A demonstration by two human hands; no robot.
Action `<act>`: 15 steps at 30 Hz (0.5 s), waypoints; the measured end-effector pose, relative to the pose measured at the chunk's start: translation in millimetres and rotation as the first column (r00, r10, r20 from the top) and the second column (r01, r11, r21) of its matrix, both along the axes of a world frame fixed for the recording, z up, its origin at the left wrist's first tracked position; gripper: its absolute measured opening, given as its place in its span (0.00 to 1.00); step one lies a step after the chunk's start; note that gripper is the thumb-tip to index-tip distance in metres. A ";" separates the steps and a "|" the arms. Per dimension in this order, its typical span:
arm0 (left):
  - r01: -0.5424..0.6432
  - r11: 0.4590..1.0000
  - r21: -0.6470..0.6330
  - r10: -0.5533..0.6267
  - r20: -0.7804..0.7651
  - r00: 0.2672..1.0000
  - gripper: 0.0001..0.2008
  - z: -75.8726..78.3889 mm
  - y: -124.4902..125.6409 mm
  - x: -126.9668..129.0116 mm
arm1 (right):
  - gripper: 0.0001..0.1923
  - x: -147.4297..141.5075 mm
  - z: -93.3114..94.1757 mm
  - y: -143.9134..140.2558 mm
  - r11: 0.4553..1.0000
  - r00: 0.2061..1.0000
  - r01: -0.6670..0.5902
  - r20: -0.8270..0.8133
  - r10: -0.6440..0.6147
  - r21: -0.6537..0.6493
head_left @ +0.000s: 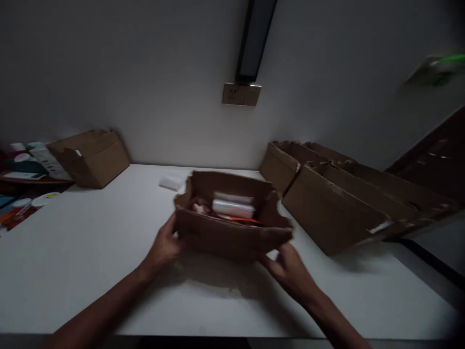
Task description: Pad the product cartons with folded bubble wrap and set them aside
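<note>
An open cardboard box (232,235) sits at the middle of the white table (90,261), its top flaps spread. Inside lie white rolled packets (233,207) and something red (200,207). My left hand (165,246) grips the box's near left corner. My right hand (288,269) holds the box's near right bottom edge. The box looks slightly lifted or tilted, with its shadow spread on the table below it.
Long open cardboard boxes (334,213) stand close at the right. Another cardboard box (90,157) sits at the back left beside bottles and packets (27,165). A small white packet (171,182) lies behind the middle box. A wall socket (241,94) is above.
</note>
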State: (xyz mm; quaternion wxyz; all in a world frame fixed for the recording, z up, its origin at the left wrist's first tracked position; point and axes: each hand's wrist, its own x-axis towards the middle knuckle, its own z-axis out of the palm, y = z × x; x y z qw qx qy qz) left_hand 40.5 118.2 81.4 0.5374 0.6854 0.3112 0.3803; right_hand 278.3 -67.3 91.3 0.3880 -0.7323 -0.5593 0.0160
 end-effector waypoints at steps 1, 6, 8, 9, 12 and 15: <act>0.056 0.998 0.020 -0.057 0.027 0.998 0.25 5.2 -3.8 10.6 | 0.17 6.3 0.5 -13.5 0.998 0.998 0.061 -0.014 -0.061 0.011; 0.209 0.977 0.027 -0.211 0.099 0.972 0.25 12.5 -12.6 21.4 | 0.16 5.6 1.8 -43.9 0.974 0.975 0.221 -0.052 -0.218 0.052; 0.175 0.984 -0.030 -0.171 0.092 0.981 0.26 7.4 -7.5 13.1 | 0.17 -6.1 2.0 -31.9 0.980 0.981 0.191 -0.046 -0.189 0.054; 0.157 0.986 -0.056 -0.152 0.085 0.985 0.27 4.5 -3.2 10.0 | 0.16 -10.6 2.2 -23.6 0.984 0.985 0.168 -0.043 -0.166 0.054; 0.183 0.978 -0.101 -0.172 0.102 0.980 0.30 -3.1 14.1 15.7 | 0.14 -10.1 2.3 -3.2 0.989 0.991 0.134 -0.032 -0.133 0.058; 0.279 0.956 -0.093 -0.263 0.153 0.953 0.31 -7.0 35.9 46.6 | 0.18 8.9 -0.4 1.9 0.986 0.986 0.166 -0.040 -0.165 0.025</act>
